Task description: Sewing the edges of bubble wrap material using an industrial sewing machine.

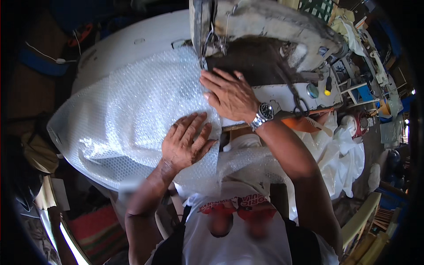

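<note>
Bubble wrap [132, 106] lies across the tabletop [119, 46], its R edge running up to the presser foot [203, 63] of the sewing machine [265, 22]. Step in hand is prob. guiding that edge at the foot. L hand [183, 139] rests on the wrap nr its R edge, grip apart, fingers slightly spread; R hand [232, 95] lies over the edge just beside the foot, grip also apart, clamped on nothing. Next move likely calls for flat, even pressure w/ fingertips kept clear.

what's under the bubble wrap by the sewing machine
A pale tabletop shows past the far edge of the bubble wrap and seems to run beneath it. Anything else underneath is covered, so I can't tell.
</note>
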Demonstrator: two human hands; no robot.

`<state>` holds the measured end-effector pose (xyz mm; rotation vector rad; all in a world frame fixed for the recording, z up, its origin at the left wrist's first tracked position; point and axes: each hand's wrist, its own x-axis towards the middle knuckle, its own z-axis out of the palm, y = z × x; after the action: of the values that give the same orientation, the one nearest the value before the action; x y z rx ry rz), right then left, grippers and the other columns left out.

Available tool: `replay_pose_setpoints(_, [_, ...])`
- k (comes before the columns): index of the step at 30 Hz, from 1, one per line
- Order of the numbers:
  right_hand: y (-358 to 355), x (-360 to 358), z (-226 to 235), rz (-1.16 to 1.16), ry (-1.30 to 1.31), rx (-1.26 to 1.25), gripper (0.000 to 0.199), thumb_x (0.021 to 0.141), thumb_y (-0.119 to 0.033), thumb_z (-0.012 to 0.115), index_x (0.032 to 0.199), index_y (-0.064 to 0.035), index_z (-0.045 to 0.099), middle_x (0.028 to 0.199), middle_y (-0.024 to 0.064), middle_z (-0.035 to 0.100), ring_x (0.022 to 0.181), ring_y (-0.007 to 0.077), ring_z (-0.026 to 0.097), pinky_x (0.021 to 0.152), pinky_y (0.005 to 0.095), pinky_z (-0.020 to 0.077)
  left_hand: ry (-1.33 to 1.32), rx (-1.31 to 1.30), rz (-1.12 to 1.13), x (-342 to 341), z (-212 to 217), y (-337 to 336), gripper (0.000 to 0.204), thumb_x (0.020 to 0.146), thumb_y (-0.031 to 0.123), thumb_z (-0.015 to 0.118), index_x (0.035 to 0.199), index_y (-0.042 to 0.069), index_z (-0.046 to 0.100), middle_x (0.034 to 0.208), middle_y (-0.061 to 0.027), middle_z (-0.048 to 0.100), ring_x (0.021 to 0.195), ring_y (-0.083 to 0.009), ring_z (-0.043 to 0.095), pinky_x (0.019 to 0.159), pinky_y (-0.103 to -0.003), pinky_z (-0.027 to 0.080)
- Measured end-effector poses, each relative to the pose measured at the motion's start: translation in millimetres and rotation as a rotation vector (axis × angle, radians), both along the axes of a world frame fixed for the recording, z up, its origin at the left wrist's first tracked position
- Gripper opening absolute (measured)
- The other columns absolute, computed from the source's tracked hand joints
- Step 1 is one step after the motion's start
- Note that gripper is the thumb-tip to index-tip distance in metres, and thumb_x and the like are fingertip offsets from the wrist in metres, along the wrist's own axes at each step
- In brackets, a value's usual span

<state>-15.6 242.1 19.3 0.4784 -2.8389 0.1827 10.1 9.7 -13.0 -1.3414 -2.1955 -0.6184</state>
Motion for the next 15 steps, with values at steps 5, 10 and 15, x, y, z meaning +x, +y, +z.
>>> replay_pose_setpoints(5, [8.5,28.0,3.6,0.048,-0.093,-0.128,0.043,0.105,-0.031,0.049,0.14,-0.0089,0.06,0.153,0.0065,0.053,0.141,0.0284,0.048,0.115,0.0532,0.0331,0.021,0.021,-0.008,-1.2,1.7,5.0,0.046,0.084,0.034,0.082,0.119,0.01,0.064,0.134,-0.0119,0.064,0.119,-0.0312,0.065,0.095,-0.043,0.054])
replay_pose_setpoints(10, [-9.6,41.1,7.3,-0.067,0.013,0.0,0.044,0.102,-0.037,0.051,0.135,-0.0111,0.063,0.151,0.0036,0.055,0.14,0.0268,0.049,0.115,0.0618,0.0324,0.033,0.033,-0.019,-0.1,1.1,7.0,0.047,0.083,0.034,0.082,0.119,0.009,0.065,0.132,-0.0119,0.065,0.117,-0.0305,0.066,0.094,-0.043,0.055])
replay_pose_setpoints(15, [0.1,50.2,1.0,0.045,-0.105,-0.069,0.044,0.102,-0.032,0.053,0.14,-0.0105,0.06,0.155,0.0045,0.05,0.144,0.0254,0.045,0.116,0.0601,0.0304,0.019,0.005,0.014,3.6,-6.0,3.8,0.037,0.087,0.033,0.079,0.114,0.01,0.068,0.133,-0.0118,0.064,0.121,-0.029,0.064,0.099,-0.042,0.053])
